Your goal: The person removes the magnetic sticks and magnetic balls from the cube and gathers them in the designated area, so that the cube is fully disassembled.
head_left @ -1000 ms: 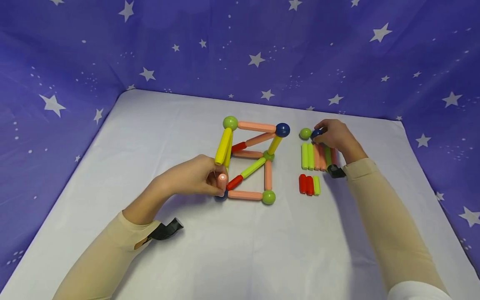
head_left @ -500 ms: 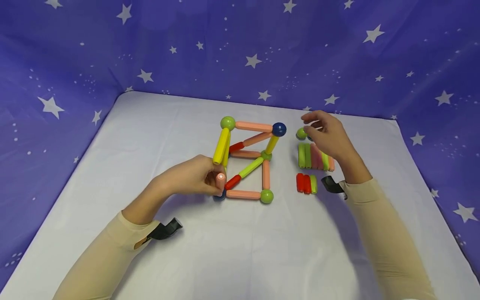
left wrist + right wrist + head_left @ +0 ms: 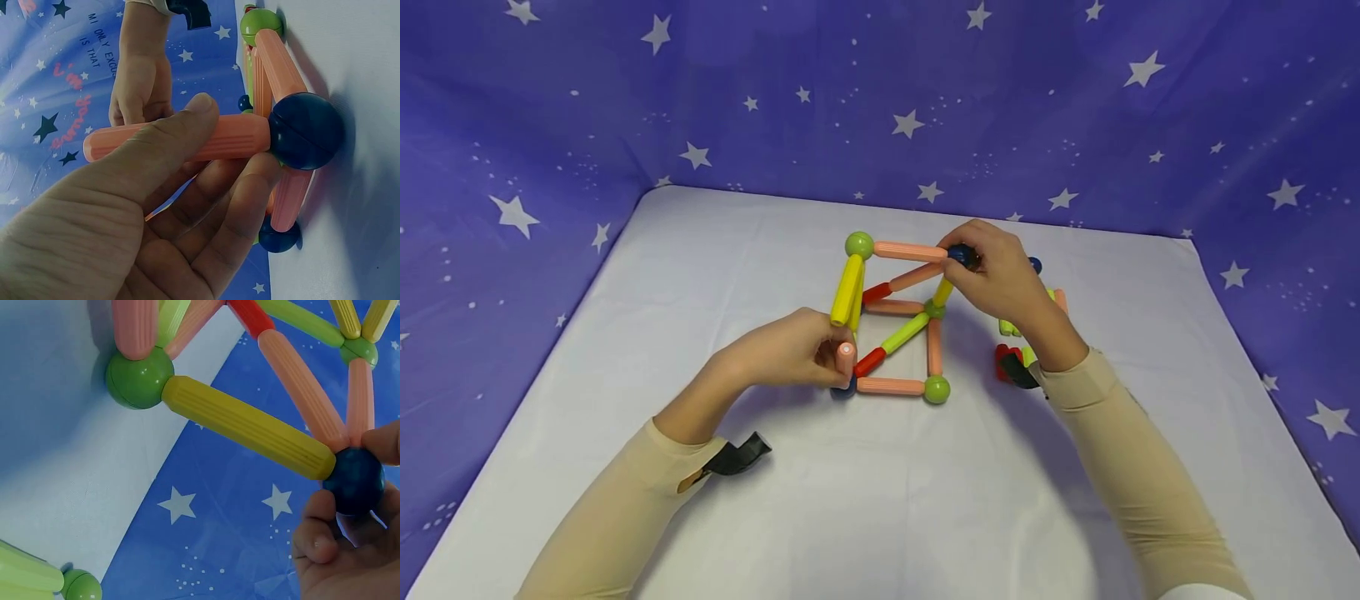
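Note:
A frame of magnetic rods and balls stands on the white cloth. My left hand (image 3: 778, 350) pinches an upright salmon-pink rod (image 3: 237, 136) at the frame's near left corner. The lower end of that rod meets a dark blue ball (image 3: 306, 131) low on the cloth. At the frame's upper right corner, my right hand (image 3: 1003, 275) holds another dark blue ball (image 3: 355, 481) between thumb and fingers. A yellow rod (image 3: 250, 431) and two salmon-pink rods join this ball. At the upper left, a green ball (image 3: 859, 245) carries yellow rods (image 3: 847, 292) slanting down.
Right of the frame, partly hidden under my right arm, lie short red rods (image 3: 1003, 363), light green rods (image 3: 1009, 327) and a loose dark blue ball (image 3: 1035, 265). A purple starry cloth (image 3: 805, 142) rises behind the table's back edge.
My right hand has left the loose balls and rods on the right, moved left, and taken hold of the frame's upper right blue ball. My left hand stays on its rod.

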A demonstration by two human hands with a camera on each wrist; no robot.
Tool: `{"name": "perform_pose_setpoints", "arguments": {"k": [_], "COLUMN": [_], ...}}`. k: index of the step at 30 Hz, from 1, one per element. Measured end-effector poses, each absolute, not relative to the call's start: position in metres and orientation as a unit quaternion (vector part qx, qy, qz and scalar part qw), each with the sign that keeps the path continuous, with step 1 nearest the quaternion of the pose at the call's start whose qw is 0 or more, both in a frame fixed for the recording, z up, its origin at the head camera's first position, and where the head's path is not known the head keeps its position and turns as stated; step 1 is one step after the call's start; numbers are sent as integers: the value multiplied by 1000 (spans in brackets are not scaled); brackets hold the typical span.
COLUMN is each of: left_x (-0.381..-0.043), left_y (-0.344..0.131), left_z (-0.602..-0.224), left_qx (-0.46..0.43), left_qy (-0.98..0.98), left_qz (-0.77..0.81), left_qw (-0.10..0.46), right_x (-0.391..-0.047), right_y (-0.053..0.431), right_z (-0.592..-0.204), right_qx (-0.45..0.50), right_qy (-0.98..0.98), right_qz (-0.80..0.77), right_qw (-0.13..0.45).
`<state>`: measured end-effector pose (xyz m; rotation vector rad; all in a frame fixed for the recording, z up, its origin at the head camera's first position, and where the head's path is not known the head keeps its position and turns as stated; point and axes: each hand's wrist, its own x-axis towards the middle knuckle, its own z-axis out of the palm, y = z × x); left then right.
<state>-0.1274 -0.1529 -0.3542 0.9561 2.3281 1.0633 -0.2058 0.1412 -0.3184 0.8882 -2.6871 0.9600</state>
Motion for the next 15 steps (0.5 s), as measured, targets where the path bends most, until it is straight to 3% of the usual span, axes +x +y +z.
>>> {"name": "perform_pose_setpoints", "arguments": {"k": [15], "left_x": [-127], "left_y": [-152], "left_z": [-354], "left_qx": [342], "left_qy": [837], "left_qz": [379], "left_qw": [196], "right_x": [-212], "right_y": [147], "right_z": [-322], "right_qx": [318], "right_qy": [-880], "right_qz": [344], "right_qw": [76]}}
